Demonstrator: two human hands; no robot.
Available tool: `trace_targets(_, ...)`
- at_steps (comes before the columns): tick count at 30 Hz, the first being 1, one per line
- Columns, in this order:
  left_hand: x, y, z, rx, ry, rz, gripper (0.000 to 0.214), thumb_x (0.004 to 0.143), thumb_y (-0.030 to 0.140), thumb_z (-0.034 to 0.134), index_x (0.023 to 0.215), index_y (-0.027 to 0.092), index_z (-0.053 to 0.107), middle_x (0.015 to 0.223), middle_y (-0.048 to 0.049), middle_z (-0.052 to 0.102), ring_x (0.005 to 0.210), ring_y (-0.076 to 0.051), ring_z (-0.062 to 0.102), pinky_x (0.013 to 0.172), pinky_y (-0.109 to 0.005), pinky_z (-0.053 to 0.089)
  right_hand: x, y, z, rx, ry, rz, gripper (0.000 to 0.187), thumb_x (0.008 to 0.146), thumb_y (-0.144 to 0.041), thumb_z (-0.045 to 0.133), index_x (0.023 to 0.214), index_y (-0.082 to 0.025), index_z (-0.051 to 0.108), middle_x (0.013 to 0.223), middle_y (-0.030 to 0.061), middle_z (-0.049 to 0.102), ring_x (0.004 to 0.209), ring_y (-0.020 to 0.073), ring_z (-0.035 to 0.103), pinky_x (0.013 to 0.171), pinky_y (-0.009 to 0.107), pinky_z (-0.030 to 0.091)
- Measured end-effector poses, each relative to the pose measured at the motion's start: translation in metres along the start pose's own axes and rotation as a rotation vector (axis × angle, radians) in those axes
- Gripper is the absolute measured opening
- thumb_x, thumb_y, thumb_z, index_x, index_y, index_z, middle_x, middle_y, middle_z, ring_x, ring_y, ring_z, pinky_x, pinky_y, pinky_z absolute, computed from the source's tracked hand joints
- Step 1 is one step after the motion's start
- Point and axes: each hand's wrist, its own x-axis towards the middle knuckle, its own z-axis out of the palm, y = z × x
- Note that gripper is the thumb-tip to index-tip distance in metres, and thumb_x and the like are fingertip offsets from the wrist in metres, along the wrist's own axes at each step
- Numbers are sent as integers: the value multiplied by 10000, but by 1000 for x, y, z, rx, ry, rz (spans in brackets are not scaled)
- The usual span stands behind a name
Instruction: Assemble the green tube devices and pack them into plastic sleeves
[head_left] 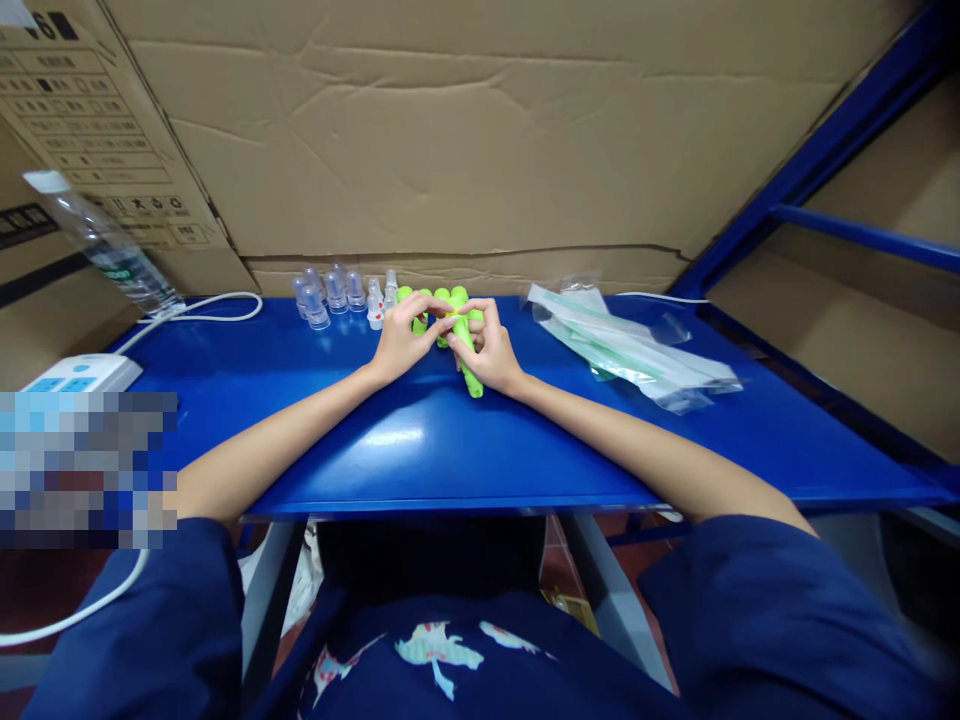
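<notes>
At the far middle of the blue table, a bright green tube is held between both hands, tilted with its lower end resting near the table top. The right hand is wrapped around the tube's middle, while the left hand is brought in from the side, its thumb and forefinger pinched at the tube's upper end; whether a cap or small part is gripped there cannot be told. Just behind the hands, a few more green tubes are stood or laid together, and beside them, to the left, a cluster of small clear caps and little white-tipped bottles is gathered. To the right, a loose pile of clear plastic bags is spread out, none of them visibly filled. Judged from this layout, the work appears to be at an early or middle stage: one tube is being handled, several pieces are left waiting, and no packed item can be seen. A water bottle and a white power strip are placed at the left.
</notes>
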Motion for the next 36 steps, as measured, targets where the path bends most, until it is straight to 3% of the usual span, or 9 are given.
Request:
trace_targets(12,-4,-7,1,-58,-75,-9,245,1042,389,578,1151,202,694,1104,-77,745,921,-164,716,786,-297,553,6,1,-6,2,44,-51,504,915,-645,654,1248,-297,502,757,-40,650,479,141,592,490,310,535)
trace_targets(15,-4,-7,1,8,-106,37,277,1055,372,532,1207,210,696,1152,-90,732,989,-186,696,811,-319,548,11,4,-13,-1,102,-50,567,911,-685,643,1303,-302,495,922,21,732,540,162,631,513,339,568)
trace_targets(18,-3,-11,-2,50,-103,48,297,1051,386,518,1230,214,681,1197,-99,709,999,-199,685,837,-348,561,20,8,-27,-47,171,-36,640,920,-707,626,1400,-316,462,1150,99,746,726,220,714,633,404,630)
trace_targets(22,3,-30,-13,125,11,27,306,1033,451,548,1194,222,671,1174,-99,694,1011,-228,681,958,-430,559,31,20,-55,-190,224,-1,716,963,-733,525,1526,-314,382,1296,144,698,954,291,734,788,492,636)
trace_targets(27,8,-71,-37,200,176,-37,361,991,563,592,1134,246,688,1163,-115,658,1138,-287,643,1048,-503,521,38,46,-82,-412,256,33,685,1016,-693,397,1546,-259,374,1272,147,695,1035,301,726,885,520,607)
trace_targets(30,6,-92,-46,254,216,-69,414,971,622,595,1109,247,702,1159,-119,645,1154,-298,629,1072,-524,502,37,55,-85,-442,228,49,622,1021,-620,419,1516,-243,393,1232,142,707,1072,304,722,933,529,595)
trace_targets(36,0,-112,-42,284,207,-65,516,981,705,496,1043,240,710,1051,-109,674,917,-239,657,972,-483,554,34,48,-76,-414,148,42,510,970,-442,522,1432,-234,471,1222,131,697,1111,310,708,1000,542,574)
